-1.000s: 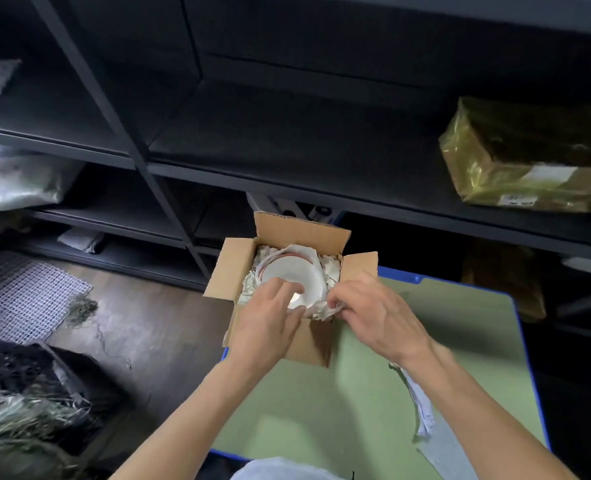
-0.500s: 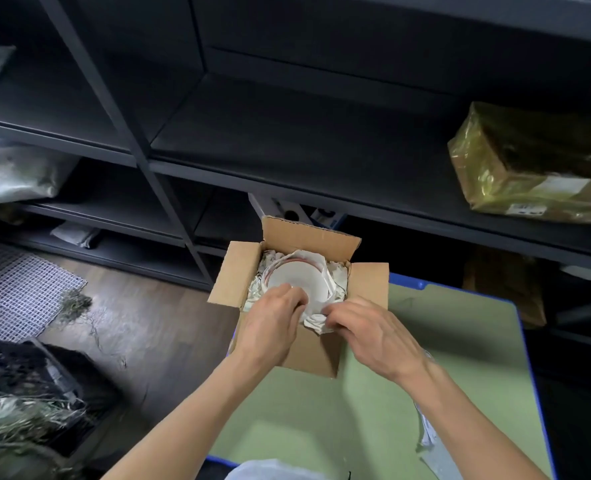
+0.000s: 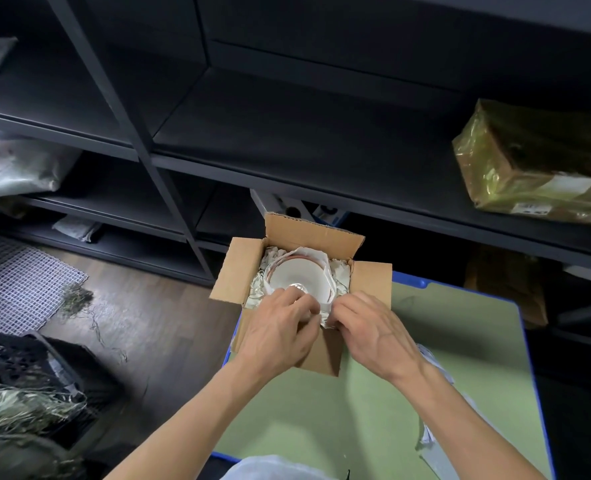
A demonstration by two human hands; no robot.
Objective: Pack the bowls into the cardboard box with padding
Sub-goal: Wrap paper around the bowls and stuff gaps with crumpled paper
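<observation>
An open cardboard box (image 3: 370,282) stands at the far left corner of the green table (image 3: 425,358). Inside it a white bowl with a reddish rim (image 3: 302,275) lies in crumpled white paper padding (image 3: 339,271). My left hand (image 3: 280,332) reaches over the box's near wall, its curled fingers at the bowl's near edge and the paper there. My right hand (image 3: 373,329) is beside it, fingers curled and pinching the white paper at the box's near right. The bowl's near rim is hidden by my fingers.
More white paper (image 3: 432,434) lies on the table under my right forearm. Dark metal shelving (image 3: 287,140) rises behind the box, with a plastic-wrapped parcel (image 3: 533,168) on the right shelf. On the floor at left are a black crate with straw (image 3: 27,382) and a white grid mat (image 3: 17,282).
My hands have drawn slightly closer together at the box's near edge, working the paper by the bowl. The view has shifted a little; the box and bowl stay in place.
</observation>
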